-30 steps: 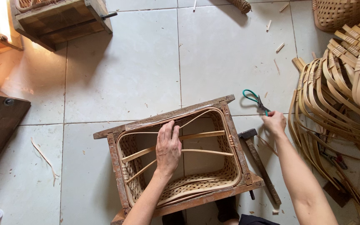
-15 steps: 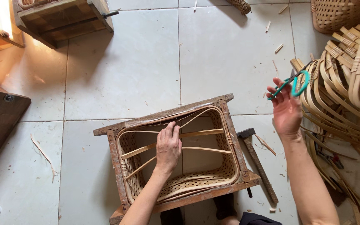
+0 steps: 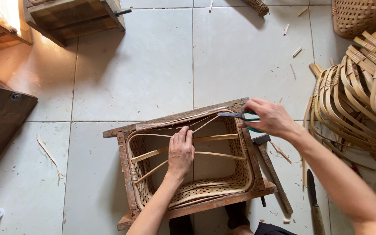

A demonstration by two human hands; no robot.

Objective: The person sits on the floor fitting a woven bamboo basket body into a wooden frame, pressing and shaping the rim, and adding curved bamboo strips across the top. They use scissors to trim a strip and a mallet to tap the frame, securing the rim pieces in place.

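Two hands work over a half-woven bamboo basket (image 3: 196, 191) set inside a wooden frame (image 3: 125, 174) on the tiled floor (image 3: 131, 78). The left hand (image 3: 180, 152) presses flat on the cross strips (image 3: 216, 138), fingers released. The right hand (image 3: 270, 116) has its fingers clenched around green-handled scissors (image 3: 240, 116) at the frame's far corner.

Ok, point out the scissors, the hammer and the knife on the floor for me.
scissors (image 3: 236, 115), head view, on the dark blades beside the green handles in the right hand.
hammer (image 3: 275, 174), head view, on the middle of its wooden handle.
knife (image 3: 310, 185), head view, on the dark blade above its wooden handle.
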